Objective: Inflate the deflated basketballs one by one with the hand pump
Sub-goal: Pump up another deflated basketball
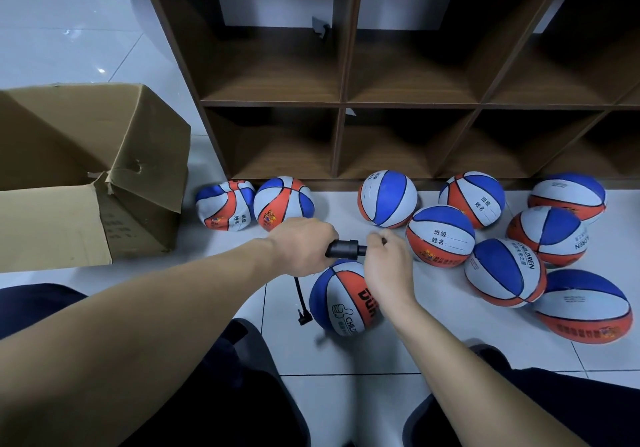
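A floor of pale glossy tiles (433, 339) is seen from above, with a dark wooden shelf unit (346, 100) standing along its far edge. The compartments of the shelf unit that can be seen hold nothing. To the left of the shelf unit a cardboard box (86, 176) is laid on its side with its flaps open; what it contains cannot be made out.

Ten basketballs in blue, white and orange are counted on the floor in front of the shelf unit. Two sagging, deflated balls (225, 206) are placed at the foot of its left end, touching each other. Seven more (440, 235) are clustered before its right half, most of them touching one another. One ball (341, 299) is set apart, nearer the person than the rest, below the hands.

One black hand pump (344, 249) is held level in the air just above that near ball, in front of the shelf unit's middle. Its barrel is gripped by the left hand (301, 247), the fingers wrapped round it. Its other end is gripped by the right hand (389, 266), whose fingers are curled over the handle. A thin black hose (300, 299) is seen hanging from the pump to the floor just left of the near ball.
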`<state>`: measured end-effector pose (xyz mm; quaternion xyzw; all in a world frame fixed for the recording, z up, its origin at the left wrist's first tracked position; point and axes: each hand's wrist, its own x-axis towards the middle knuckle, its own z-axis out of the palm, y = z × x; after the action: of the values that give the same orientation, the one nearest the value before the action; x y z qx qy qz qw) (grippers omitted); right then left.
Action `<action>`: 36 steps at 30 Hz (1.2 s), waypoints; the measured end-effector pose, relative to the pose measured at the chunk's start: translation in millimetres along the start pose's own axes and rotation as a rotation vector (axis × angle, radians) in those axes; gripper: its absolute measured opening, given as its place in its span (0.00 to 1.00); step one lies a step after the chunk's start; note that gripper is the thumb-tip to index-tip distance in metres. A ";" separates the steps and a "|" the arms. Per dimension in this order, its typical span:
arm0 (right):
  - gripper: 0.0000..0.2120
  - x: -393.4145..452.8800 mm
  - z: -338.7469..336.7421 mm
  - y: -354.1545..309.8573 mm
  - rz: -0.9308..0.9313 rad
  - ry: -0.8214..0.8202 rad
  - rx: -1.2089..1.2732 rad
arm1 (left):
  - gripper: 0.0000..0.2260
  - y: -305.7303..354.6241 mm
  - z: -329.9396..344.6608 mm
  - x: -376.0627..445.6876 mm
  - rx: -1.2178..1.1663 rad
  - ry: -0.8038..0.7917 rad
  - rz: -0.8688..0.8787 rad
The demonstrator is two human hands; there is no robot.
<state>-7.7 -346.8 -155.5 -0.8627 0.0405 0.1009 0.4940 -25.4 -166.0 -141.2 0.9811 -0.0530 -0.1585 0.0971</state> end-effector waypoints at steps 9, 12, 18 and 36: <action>0.14 0.4 5.0 0.4 -0.025 -0.055 -0.015 | 0.10 0.5 9.6 3.3 -0.038 0.004 0.011; 0.15 3.5 4.6 1.0 -0.021 -0.057 -0.005 | 0.11 -0.8 9.3 3.4 -0.050 0.008 0.016; 0.16 15.1 -17.2 -3.5 -0.039 -0.029 -0.008 | 0.12 -8.9 7.6 3.0 -0.094 0.024 0.005; 0.15 8.9 -20.2 -15.5 -0.099 0.146 -0.032 | 0.13 -12.3 -1.5 -2.0 -0.094 0.038 -0.046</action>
<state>6.4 -356.0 -134.4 -0.8765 0.0322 0.0138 0.4801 -25.9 -153.5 -141.7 0.9793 -0.0209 -0.1443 0.1406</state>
